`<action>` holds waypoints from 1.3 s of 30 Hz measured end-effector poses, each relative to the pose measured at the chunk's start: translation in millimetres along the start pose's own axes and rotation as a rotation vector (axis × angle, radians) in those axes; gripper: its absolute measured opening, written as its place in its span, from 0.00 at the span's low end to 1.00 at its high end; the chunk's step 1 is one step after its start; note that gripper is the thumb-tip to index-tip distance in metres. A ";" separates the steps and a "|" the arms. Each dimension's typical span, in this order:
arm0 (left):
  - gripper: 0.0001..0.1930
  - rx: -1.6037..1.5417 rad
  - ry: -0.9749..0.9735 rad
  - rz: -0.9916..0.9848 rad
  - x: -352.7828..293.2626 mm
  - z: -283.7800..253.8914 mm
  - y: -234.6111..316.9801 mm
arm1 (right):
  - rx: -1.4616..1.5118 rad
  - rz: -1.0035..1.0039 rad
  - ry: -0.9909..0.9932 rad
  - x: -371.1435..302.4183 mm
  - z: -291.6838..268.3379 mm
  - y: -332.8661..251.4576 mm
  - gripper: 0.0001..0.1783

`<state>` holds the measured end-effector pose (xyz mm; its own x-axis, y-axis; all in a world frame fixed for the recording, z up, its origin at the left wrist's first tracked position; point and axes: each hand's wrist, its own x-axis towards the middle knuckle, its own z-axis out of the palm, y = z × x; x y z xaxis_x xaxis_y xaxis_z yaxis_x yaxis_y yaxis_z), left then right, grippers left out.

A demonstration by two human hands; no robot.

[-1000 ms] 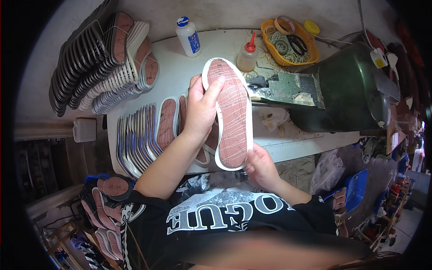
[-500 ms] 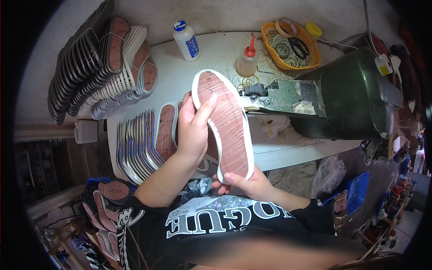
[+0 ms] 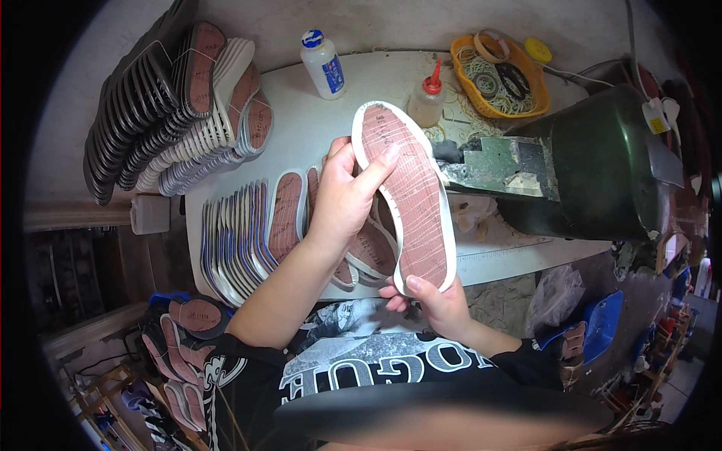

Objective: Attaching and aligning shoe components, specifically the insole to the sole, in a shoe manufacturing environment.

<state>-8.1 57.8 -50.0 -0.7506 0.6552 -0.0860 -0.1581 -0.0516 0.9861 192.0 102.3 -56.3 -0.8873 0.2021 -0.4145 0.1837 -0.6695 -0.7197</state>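
Observation:
An insole [image 3: 410, 199] with a reddish-brown face and a white raised rim is held upright between both hands in front of me. My left hand [image 3: 346, 192] grips its left edge near the upper part, thumb lying on the brown face. At the lower end, my right hand [image 3: 438, 307] pinches the rim with the thumb in front. Just behind the insole's right edge is the tip of the green machine's arm [image 3: 500, 167]; I cannot tell whether they touch. More brown-faced insoles [image 3: 374, 252] lie on the table behind my left forearm.
On the white table [image 3: 301, 105] stand a row of insoles [image 3: 233, 237], tied dark and white stacks [image 3: 139, 105], a white bottle [image 3: 323, 66], a red-tipped bottle [image 3: 427, 101] and a yellow basket [image 3: 541, 101] of rubber bands. The green machine body [image 3: 602, 165] is at right.
The view has shifted a little. Both hands and the insole have moved slightly right and up in the picture, with the same hold. More insoles now show behind my left hand.

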 end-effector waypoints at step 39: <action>0.19 1.244 -1.006 0.359 99.1 -16.4 98.4 | 0.138 0.002 0.114 62.5 25.0 -69.2 0.20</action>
<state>-108.6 105.3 36.1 0.1408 0.9675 -0.2101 0.8783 -0.0241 0.4774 113.3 143.4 -18.5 -0.8321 0.2751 -0.4817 0.1183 -0.7604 -0.6386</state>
